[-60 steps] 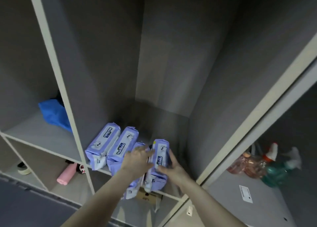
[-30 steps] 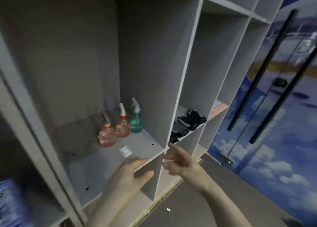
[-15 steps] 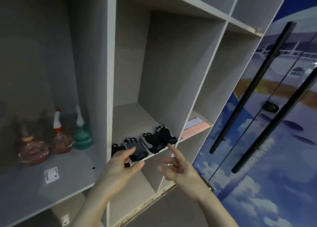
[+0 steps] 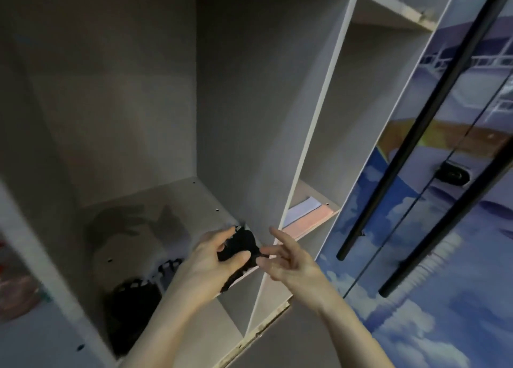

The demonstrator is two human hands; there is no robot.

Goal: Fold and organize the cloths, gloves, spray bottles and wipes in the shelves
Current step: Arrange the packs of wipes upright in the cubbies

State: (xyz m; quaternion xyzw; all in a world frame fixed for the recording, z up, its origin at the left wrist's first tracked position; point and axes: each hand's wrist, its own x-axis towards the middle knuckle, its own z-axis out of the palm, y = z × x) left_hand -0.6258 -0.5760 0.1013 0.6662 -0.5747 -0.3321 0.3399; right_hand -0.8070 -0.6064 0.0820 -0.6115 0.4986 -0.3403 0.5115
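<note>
The left hand [image 4: 211, 259] pinches a black glove [image 4: 241, 247] between thumb and fingers at the shelf [image 4: 166, 209] front edge. The right hand [image 4: 288, 259] hovers beside it, fingers loosely spread, fingertips near the glove.

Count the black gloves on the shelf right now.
3 that I can make out: one black glove held in the left hand at the shelf's right front, one just left of that wrist, one at the front left. The forearm may hide others.
</note>
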